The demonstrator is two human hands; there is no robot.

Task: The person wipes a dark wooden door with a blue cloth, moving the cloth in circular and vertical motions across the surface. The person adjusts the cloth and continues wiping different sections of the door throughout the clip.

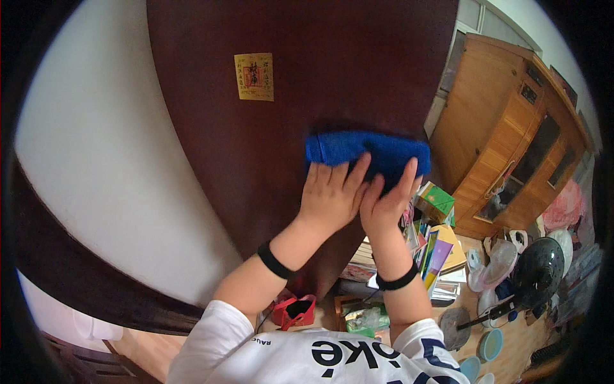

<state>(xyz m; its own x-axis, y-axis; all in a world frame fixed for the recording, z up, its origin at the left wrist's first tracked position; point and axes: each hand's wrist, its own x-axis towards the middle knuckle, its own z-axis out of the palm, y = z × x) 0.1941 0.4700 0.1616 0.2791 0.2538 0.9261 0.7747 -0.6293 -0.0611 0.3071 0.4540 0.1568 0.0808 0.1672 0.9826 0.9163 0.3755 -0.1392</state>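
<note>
A folded blue cloth [345,144] lies against a dark reddish-brown wooden panel [288,29]. My left hand [331,192] presses on the lower left part of the cloth, its fingers spread and the fingertips partly over the edge. Close beside it, my right hand [391,197] rests on the cloth's right part, thumb and fingers spread. The hands touch or nearly touch at the thumbs. Each forearm wears a black band. A yellow paper [254,77] with writing and a red stamp is stuck to the panel, up and left of the cloth.
Books [436,254] and a green box [435,199] are stacked at the lower right. Beyond stand a wooden cabinet [508,144], a black pedestal fan [537,271], plastic bags and basins [491,344]. A red bag [293,312] is below my forearms. A white wall [115,144] fills the left.
</note>
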